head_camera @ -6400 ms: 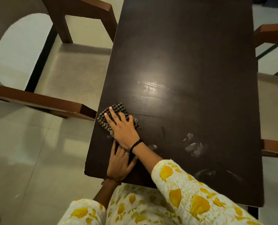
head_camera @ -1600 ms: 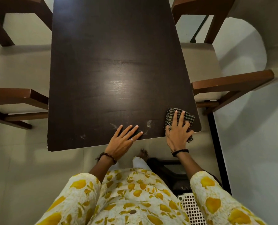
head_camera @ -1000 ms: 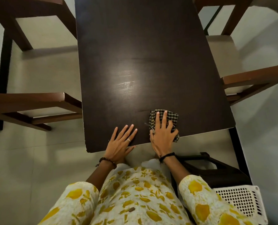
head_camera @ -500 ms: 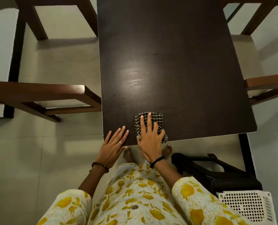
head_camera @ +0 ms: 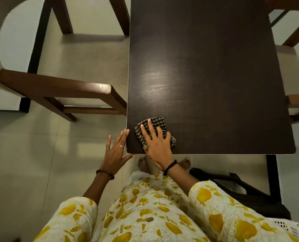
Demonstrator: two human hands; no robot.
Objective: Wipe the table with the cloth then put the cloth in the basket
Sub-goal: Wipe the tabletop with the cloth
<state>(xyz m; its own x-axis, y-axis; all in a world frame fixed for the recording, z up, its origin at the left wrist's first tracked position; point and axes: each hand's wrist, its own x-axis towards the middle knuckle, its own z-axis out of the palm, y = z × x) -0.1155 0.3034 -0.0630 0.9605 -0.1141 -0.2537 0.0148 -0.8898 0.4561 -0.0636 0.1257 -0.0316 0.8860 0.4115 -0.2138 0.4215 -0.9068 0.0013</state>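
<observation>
A black-and-cream checked cloth [head_camera: 146, 125] lies crumpled on the dark wooden table [head_camera: 206, 75], near its front left corner. My right hand [head_camera: 156, 145] presses flat on the cloth with fingers spread, covering its near half. My left hand [head_camera: 116, 151] is open beside the table's left edge, fingertips touching the corner's side. A white plastic basket [head_camera: 291, 227] shows only as a corner at the bottom right, on the floor behind my right sleeve.
A wooden chair [head_camera: 58, 88] stands close to the table's left side, and another chair [head_camera: 297, 102] on the right. A black stool [head_camera: 241, 191] sits on the tiled floor by my right leg. My bare feet show under the table's front edge.
My right hand has slid the cloth leftward along the front edge, from the right corner to the left corner. My left hand has moved off the tabletop to its left edge.
</observation>
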